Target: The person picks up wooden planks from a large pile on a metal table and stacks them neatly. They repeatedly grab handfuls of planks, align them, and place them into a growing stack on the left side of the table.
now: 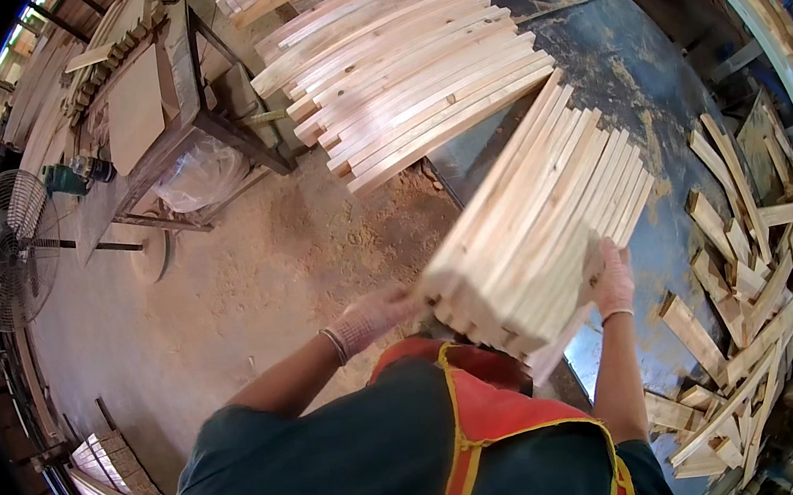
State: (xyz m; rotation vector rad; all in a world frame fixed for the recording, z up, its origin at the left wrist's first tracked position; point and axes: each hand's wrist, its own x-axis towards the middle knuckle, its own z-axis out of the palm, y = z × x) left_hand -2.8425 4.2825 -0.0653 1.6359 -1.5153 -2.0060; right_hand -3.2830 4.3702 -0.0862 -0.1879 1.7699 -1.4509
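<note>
Currently, the strip bundle [532, 215] lies slantwise in front of my torso, beside the larger row of strips [413, 70] on the dark tabletop [624, 37]. My left hand [373, 317] is at the bundle's near left corner; its fingertips are blurred, so I cannot tell how far they are closed. My right hand [612, 281] lies against the right side, fingers extended along the wood; any grip underneath is hidden. Caution: uneven side pressure may let inner strips slide out. Loose outer strips may fan apart if the right hand slips. Misaligned ends may snag the adjacent row.
</note>
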